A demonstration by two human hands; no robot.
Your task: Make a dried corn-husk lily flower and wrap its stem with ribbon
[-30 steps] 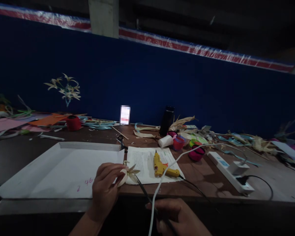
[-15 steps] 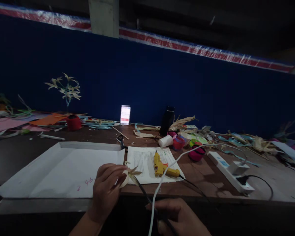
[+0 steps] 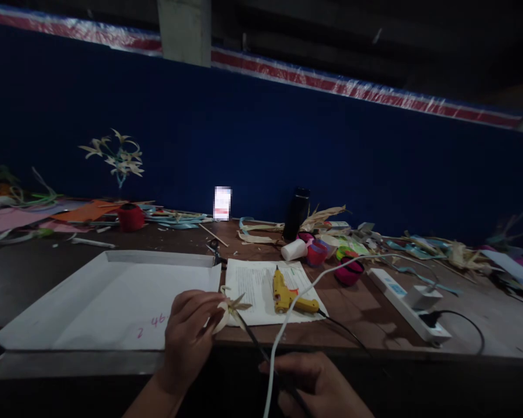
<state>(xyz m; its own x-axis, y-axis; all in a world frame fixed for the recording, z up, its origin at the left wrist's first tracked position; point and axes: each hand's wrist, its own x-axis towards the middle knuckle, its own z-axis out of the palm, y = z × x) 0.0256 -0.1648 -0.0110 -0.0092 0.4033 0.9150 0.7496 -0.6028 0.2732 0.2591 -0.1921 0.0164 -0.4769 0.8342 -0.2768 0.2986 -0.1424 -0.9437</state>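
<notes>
Left hand (image 3: 188, 328): clamped on the pale flower (image 3: 233, 307), held at lower centre of the frame.
Right hand (image 3: 311, 377): clamped on a dark tool (image 3: 253, 339), bottom centre.
Glue gun (image 3: 282, 294): laid on printed paper (image 3: 249, 280).

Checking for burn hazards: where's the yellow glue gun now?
In the head view, the yellow glue gun lies just right of centre on the printed paper, beyond the right hand and left of the white power strip.

Flower (image 3: 239, 304) between tray (image 3: 108, 316), left, and glue gun (image 3: 281, 295); glue gun on paper (image 3: 249, 278); power strip (image 3: 396, 293) right, bottle (image 3: 296, 215) behind.
</notes>
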